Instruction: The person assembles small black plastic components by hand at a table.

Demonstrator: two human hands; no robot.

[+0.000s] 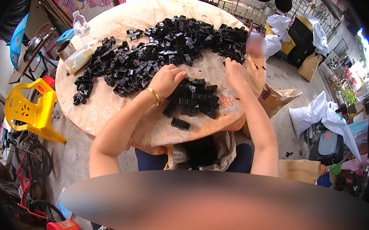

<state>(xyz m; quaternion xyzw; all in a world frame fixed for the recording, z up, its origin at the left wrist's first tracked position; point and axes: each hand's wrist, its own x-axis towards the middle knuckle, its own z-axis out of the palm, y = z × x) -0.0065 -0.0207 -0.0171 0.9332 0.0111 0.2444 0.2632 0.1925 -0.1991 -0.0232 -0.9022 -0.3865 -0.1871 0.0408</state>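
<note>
A big heap of small black plastic parts spreads across the round cloth-covered table. My left hand, with a gold bangle at its wrist, is closed at the heap's near edge; what it holds, if anything, is hidden beneath it. A smaller group of black parts lies just right of that hand, and a single black part sits apart closer to me. At the heap's right side, my right hand has its fingers pinched together. Whatever is between them is too small to make out.
A phone stands at the table's right edge. On the left are a clear plastic bottle, a metal cup and a pale packet. A yellow chair is beside the table; an open bag lies at my lap.
</note>
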